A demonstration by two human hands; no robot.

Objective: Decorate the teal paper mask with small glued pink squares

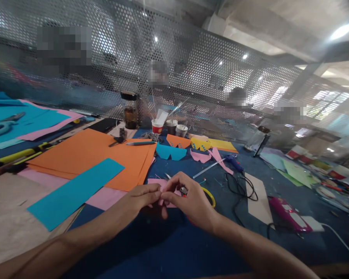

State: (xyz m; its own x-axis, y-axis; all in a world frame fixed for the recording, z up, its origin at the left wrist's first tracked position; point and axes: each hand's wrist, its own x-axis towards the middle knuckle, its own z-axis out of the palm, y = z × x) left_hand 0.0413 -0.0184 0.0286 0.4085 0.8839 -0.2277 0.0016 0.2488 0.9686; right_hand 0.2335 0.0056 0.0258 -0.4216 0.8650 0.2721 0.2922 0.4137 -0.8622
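Note:
My left hand (pixel 147 195) and my right hand (pixel 189 197) meet over the front of the blue table. Their fingertips pinch together; whatever is between them is too small or hidden to name, though a bit of pink shows there. A piece of pink paper (pixel 154 181) lies just behind and under the fingers. Partly covered by my right hand is a tool with a yellow looped handle (pixel 211 197), a metal head and some red. Beyond the hands lie cut paper shapes: a blue one (pixel 171 152), a pink one (pixel 200 156), an orange one (pixel 177 140) and a yellow one (pixel 200 144).
To the left are orange sheets (pixel 84 151) with a blue strip (pixel 78 192) across them. Paper cups (pixel 157 127) and a dark-lidded jar (pixel 130 110) stand behind, before a perforated metal screen (pixel 192 69). A glue gun (pixel 234 162), its cord and a magenta device (pixel 289 215) lie right.

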